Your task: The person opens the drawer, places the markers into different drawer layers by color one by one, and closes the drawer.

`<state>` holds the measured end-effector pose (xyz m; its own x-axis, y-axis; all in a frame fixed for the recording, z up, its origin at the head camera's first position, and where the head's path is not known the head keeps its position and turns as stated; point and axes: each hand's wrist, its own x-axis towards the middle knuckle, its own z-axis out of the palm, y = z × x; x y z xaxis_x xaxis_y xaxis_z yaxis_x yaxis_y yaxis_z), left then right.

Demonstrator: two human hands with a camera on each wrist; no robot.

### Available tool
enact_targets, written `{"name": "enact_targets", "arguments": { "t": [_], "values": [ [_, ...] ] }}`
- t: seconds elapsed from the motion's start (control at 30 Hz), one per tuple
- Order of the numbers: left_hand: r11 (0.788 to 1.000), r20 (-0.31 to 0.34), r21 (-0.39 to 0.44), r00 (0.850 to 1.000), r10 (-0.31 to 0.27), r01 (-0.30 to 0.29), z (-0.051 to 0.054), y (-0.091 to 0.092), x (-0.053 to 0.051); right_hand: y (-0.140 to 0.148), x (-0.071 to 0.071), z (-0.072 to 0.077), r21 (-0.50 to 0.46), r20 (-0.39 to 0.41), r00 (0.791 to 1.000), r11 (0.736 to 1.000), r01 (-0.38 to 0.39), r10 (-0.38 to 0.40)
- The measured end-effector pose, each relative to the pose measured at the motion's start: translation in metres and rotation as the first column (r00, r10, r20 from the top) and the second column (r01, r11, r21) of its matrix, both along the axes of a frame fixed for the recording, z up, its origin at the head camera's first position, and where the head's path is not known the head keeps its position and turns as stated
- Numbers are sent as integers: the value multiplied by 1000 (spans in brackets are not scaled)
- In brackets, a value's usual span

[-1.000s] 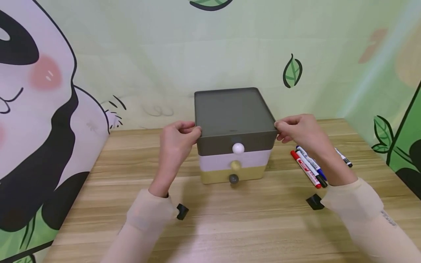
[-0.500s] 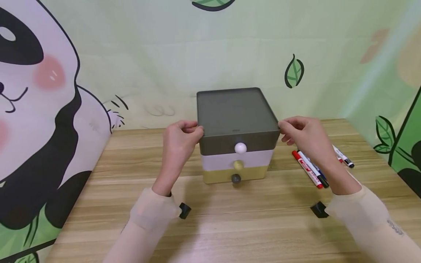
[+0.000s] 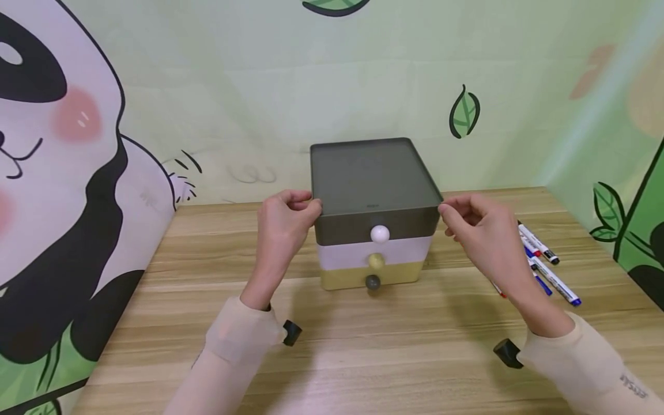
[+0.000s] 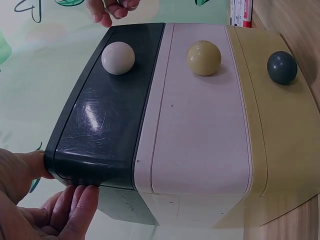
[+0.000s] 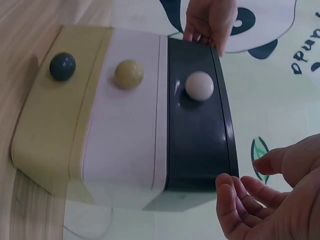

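The three-tier drawer box (image 3: pixel 373 178) is set on the wooden table (image 3: pixel 363 369), between the two hands. Its upper front left corner is pinched by the left hand (image 3: pixel 284 227), digits being placed at the top edge and against the side; from that grip the box is extended rightward and downward. The long axis of each drawer front is directed from hand to hand. The right hand (image 3: pixel 485 233) is held just beside the opposite upper corner, fingers loosely bent, thumb apart, nothing grasped; whether the corner is touched by a fingertip cannot be told with certainty. The left hand is therefore the nearer. The white knob (image 3: pixel 380 233) is seen between the hands, below their level; the markers (image 3: pixel 555 280) are partly hidden by the right wrist.
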<state>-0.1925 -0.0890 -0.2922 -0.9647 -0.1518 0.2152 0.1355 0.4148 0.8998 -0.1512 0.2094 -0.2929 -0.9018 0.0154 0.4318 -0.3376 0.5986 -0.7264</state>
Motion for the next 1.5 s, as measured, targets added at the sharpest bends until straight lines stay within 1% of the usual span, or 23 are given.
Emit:
{"name": "enact_targets", "arguments": {
  "t": [0.1, 0.27, 0.47, 0.7, 0.83, 1.07, 1.27, 1.5],
  "values": [
    [1000, 2, -3, 1000, -4, 4, 1, 0, 0, -7, 3, -3, 15, 4, 1000, 1000, -12, 12],
    [1000, 2, -7, 1000, 0, 0, 1, 0, -1, -20, 6, -11, 40, -30, 999, 999, -37, 38],
    [1000, 7, -18, 1000, 8, -8, 3, 1, 0, -35, 6, -22, 50, -47, 994, 994, -96, 99],
    [1000, 17, -25, 1000, 15, -15, 2, 0, 0, -51, 4, -31, 58, -68, 988, 989, -133, 137],
    [1000, 22, -25, 1000, 12, -11, 3, 0, 0, -58, 2, -33, 63, -84, 985, 988, -144, 149],
    [1000, 27, -22, 1000, 9, -8, 3, 1, 0, -66, 0, -36, 44, -109, 979, 985, -168, 172],
    [1000, 10, -28, 1000, 14, -13, 3, 1, 0, -68, -2, -39, 34, -120, 975, 983, -182, 185],
    [999, -7, -36, 1000, 20, -20, 1, 1, 1, -67, -5, -41, 43, -146, 962, 973, -226, 229]
  ]
}}
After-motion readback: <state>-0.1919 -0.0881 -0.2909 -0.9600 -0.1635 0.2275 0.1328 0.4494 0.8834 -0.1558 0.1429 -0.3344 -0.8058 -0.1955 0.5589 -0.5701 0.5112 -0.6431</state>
